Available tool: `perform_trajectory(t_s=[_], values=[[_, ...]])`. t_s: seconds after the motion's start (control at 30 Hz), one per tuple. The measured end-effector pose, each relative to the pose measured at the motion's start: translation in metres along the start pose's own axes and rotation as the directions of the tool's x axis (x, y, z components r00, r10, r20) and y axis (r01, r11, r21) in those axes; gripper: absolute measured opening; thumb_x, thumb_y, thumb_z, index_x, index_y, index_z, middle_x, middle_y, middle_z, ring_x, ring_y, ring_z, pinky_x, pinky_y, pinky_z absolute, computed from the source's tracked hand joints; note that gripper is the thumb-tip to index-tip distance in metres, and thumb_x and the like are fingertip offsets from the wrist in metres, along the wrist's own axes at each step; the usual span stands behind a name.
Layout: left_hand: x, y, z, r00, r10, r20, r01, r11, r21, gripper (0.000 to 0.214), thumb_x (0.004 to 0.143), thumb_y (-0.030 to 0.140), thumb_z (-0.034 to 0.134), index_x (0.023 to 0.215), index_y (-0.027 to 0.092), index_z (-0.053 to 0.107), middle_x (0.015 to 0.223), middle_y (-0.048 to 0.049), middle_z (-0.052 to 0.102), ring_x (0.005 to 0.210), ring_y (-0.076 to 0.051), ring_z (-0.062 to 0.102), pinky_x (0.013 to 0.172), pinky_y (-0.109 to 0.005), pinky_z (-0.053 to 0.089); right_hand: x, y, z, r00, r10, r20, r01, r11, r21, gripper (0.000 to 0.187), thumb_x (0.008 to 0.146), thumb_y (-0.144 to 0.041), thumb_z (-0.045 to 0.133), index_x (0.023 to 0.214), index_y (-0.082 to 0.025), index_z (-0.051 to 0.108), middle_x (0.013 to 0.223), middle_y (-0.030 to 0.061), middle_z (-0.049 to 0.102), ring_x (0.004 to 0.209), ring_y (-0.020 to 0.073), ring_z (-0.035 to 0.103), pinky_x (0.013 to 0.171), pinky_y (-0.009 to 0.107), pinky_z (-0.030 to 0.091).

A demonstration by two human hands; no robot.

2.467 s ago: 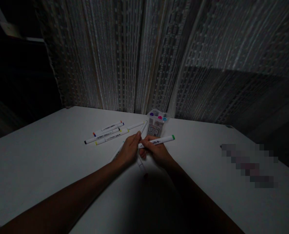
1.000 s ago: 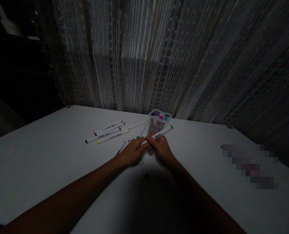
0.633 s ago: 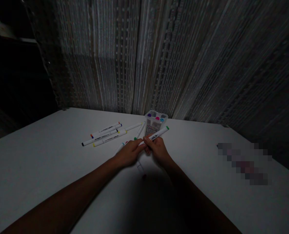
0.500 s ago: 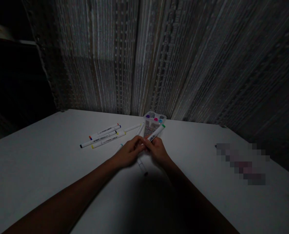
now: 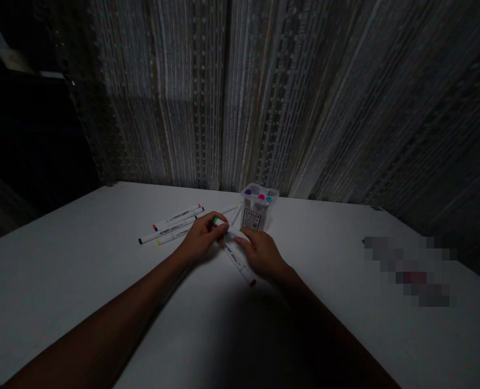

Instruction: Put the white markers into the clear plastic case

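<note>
A white marker with a green cap (image 5: 232, 232) lies level between my two hands, just above the white table (image 5: 81, 281). My left hand (image 5: 199, 239) pinches its green end with closed fingers. My right hand (image 5: 261, 255) is closed on its other end. Under the hands, another white marker with a red tip (image 5: 240, 266) lies on the table. Just behind the hands stands a clear marker holder (image 5: 259, 212) with purple, pink and cyan caps showing at its top.
Several more white markers (image 5: 174, 226) lie side by side left of the hands, and one (image 5: 228, 209) lies beside the holder. A pale curtain (image 5: 240, 97) hangs right behind the table. A blurred-out object (image 5: 412, 270) sits on the right.
The green-capped marker has swung round: its green end pointed up and right toward the holder, now it points left at my left fingers. Both hands dropped closer to the table.
</note>
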State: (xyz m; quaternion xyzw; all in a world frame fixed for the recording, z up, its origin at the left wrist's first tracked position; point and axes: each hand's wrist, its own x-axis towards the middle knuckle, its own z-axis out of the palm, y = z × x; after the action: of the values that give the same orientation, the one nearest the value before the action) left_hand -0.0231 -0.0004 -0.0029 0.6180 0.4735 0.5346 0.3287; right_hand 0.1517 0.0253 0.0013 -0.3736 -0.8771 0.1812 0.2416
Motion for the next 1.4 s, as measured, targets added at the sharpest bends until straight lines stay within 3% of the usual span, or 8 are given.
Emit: perform_trajectory(t_s=[0.1, 0.23, 0.43, 0.57, 0.77, 0.87, 1.2, 1.4], values=[[0.0, 0.001, -0.008, 0.986, 0.018, 0.168, -0.062, 0.962, 0.264, 0.028, 0.079, 0.038, 0.052, 0.089, 0.012, 0.056, 0.064, -0.0017, 0.058, 0.058, -0.012, 0.053, 0.055, -0.022, 0.039, -0.002, -0.003, -0.003, 1.0, 0.001, 0.024, 0.003, 0.984, -0.179, 0.02, 0.088, -0.023, 0.046, 0.101, -0.016, 0.06, 0.098, 0.0085, 0.066, 0.089, 0.0204, 0.06, 0.073, 0.028, 0.038], [-0.002, 0.008, -0.01, 0.917, 0.122, 0.38, -0.322, 0.791, 0.521, 0.027, 0.084, 0.03, 0.046, 0.097, 0.012, 0.06, 0.092, -0.0088, 0.062, 0.084, -0.017, 0.056, 0.074, -0.027, 0.041, -0.004, -0.008, -0.004, 0.997, -0.032, 0.064, 0.05, 0.953, -0.299, 0.022, 0.09, -0.024, 0.042, 0.102, -0.015, 0.059, 0.099, 0.0088, 0.066, 0.089, 0.021, 0.061, 0.071, 0.028, 0.039], [-0.006, 0.015, -0.002, 0.91, 0.042, 0.413, -0.339, 0.65, 0.681, 0.03, 0.086, 0.034, 0.042, 0.093, 0.013, 0.063, 0.081, -0.0084, 0.064, 0.075, -0.018, 0.056, 0.069, -0.027, 0.038, -0.004, -0.01, -0.009, 0.994, -0.043, 0.101, 0.078, 0.929, -0.362, 0.033, 0.094, -0.034, 0.034, 0.091, -0.016, 0.061, 0.087, 0.0094, 0.068, 0.079, 0.022, 0.062, 0.062, 0.029, 0.036], [-0.006, 0.016, -0.002, 0.929, 0.061, 0.365, -0.288, 0.738, 0.611, 0.033, 0.085, 0.04, 0.046, 0.086, 0.013, 0.064, 0.071, -0.0062, 0.062, 0.064, -0.016, 0.054, 0.061, -0.026, 0.036, -0.003, -0.01, -0.013, 0.995, -0.045, 0.088, 0.07, 0.951, -0.302, 0.037, 0.094, -0.038, 0.032, 0.093, -0.017, 0.063, 0.084, 0.0091, 0.068, 0.078, 0.022, 0.061, 0.063, 0.029, 0.036], [-0.006, 0.006, -0.001, 0.976, 0.039, 0.216, -0.086, 0.973, 0.213, 0.04, 0.08, 0.038, 0.052, 0.108, 0.011, 0.057, 0.077, -0.0048, 0.061, 0.07, -0.014, 0.055, 0.062, -0.023, 0.041, -0.003, -0.012, -0.014, 0.998, -0.027, 0.052, 0.039, 0.968, -0.249, 0.033, 0.093, -0.037, 0.038, 0.1, -0.016, 0.061, 0.092, 0.0113, 0.067, 0.083, 0.0234, 0.061, 0.069, 0.031, 0.039], [-0.008, 0.004, 0.004, 0.961, 0.011, 0.276, -0.062, 0.982, 0.179, 0.043, 0.085, 0.04, 0.043, 0.112, 0.009, 0.054, 0.064, -0.0006, 0.054, 0.062, -0.012, 0.051, 0.06, -0.023, 0.04, -0.004, -0.013, -0.008, 0.994, -0.079, 0.075, 0.094, 0.97, -0.224, 0.025, 0.091, -0.024, 0.04, 0.104, -0.012, 0.058, 0.098, 0.0127, 0.065, 0.088, 0.0227, 0.06, 0.073, 0.031, 0.041], [-0.009, 0.01, 0.013, 0.973, 0.095, 0.209, -0.142, 0.965, 0.219, 0.032, 0.084, 0.037, 0.048, 0.101, 0.014, 0.063, 0.099, -0.0084, 0.065, 0.097, -0.02, 0.057, 0.089, -0.031, 0.042, -0.003, -0.017, -0.005, 0.993, -0.074, 0.095, 0.096, 0.964, -0.249, 0.029, 0.092, -0.023, 0.034, 0.106, -0.01, 0.056, 0.1, 0.0148, 0.065, 0.087, 0.0238, 0.061, 0.073, 0.033, 0.043], [-0.008, 0.008, 0.013, 0.972, 0.079, 0.223, -0.113, 0.983, 0.144, 0.035, 0.082, 0.038, 0.05, 0.097, 0.012, 0.065, 0.098, -0.0093, 0.067, 0.093, -0.021, 0.06, 0.086, -0.032, 0.045, -0.004, -0.02, -0.004, 0.995, -0.029, 0.097, 0.057, 0.95, -0.306, 0.032, 0.092, -0.027, 0.035, 0.112, -0.01, 0.053, 0.097, 0.0161, 0.066, 0.084, 0.0264, 0.062, 0.069, 0.035, 0.043]])
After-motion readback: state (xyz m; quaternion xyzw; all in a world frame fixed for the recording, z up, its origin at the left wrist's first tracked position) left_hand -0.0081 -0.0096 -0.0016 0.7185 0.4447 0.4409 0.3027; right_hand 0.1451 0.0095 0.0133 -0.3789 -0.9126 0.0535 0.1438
